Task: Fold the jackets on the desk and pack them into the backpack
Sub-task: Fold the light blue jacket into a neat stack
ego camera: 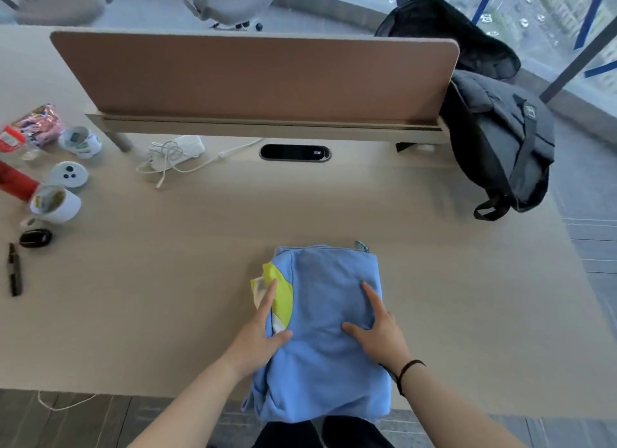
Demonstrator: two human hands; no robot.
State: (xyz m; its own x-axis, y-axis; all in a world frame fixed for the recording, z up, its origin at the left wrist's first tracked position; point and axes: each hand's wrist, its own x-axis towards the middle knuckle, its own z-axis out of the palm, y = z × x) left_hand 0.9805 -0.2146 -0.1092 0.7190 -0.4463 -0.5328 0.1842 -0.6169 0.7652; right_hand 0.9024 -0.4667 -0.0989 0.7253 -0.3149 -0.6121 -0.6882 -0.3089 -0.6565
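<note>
Near the desk [434,280] front edge, the left hand [257,337] and right hand [380,334] are pressing flat-fingered, gripping nothing, on the soft, light folded jacket [327,314], best lifted by its 2 sides.

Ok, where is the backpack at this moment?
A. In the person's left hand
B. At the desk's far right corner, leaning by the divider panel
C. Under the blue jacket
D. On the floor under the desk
B: the dark backpack sits at the far right corner of the desk beside the divider panel, apart from the blue jacket under both hands.
</note>
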